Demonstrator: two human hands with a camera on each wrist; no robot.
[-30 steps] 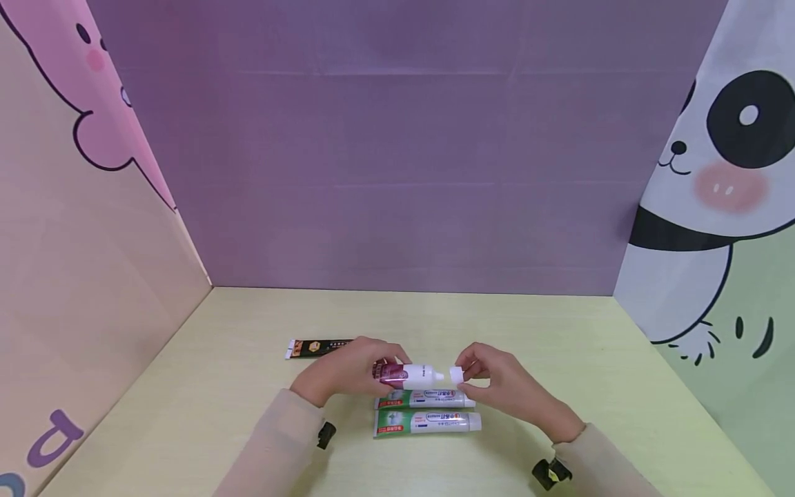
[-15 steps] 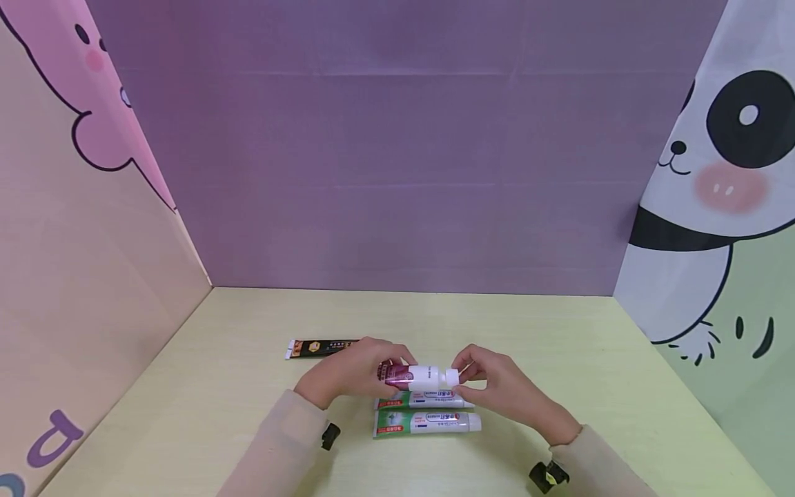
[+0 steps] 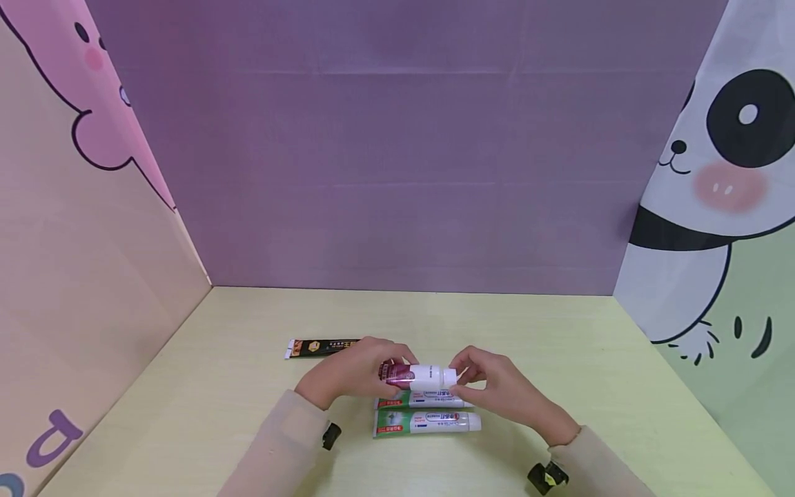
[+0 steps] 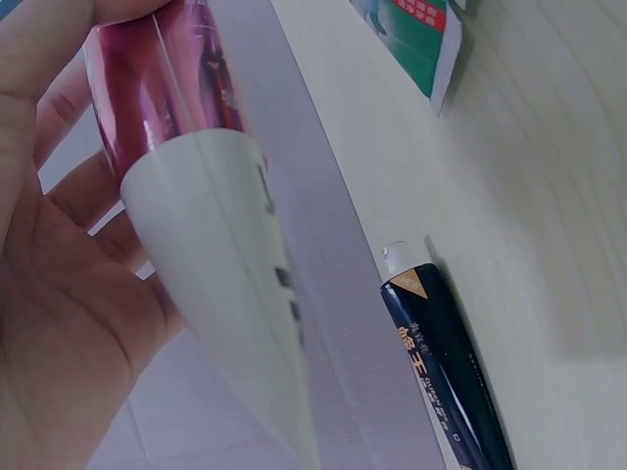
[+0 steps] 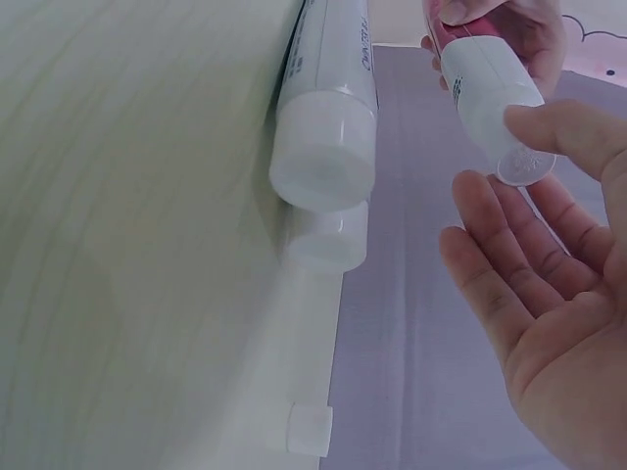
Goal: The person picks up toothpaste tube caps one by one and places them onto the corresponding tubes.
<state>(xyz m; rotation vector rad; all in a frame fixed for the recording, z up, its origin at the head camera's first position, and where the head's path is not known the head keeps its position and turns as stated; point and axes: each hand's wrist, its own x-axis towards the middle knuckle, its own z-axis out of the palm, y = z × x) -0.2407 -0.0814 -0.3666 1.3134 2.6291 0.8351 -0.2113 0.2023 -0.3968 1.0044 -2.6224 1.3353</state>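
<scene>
My left hand [image 3: 357,371] grips a maroon-and-white toothpaste tube [image 3: 424,377] around its maroon part, holding it sideways above the table. At the tube's right end sits a white cap [image 3: 450,377], which my right hand [image 3: 504,386] pinches between thumb and fingers. In the right wrist view the thumb lies on the side of the cap [image 5: 526,164], with fingertips below it. Under the held tube, two green-and-white toothpaste tubes lie side by side: the nearer tube [image 3: 435,422] shows whole, the farther tube [image 3: 428,400] is partly covered.
Behind my left hand lies a black toothpaste tube [image 3: 323,348], its right end hidden in the head view; its white cap [image 4: 398,258] shows in the left wrist view. The pale table [image 3: 559,345] meets a purple back wall [image 3: 410,172] and printed side panels.
The cap, held apart from the tube's nozzle a second ago, is now over it. The tube has shifted slightly right and my right hand slightly left.
</scene>
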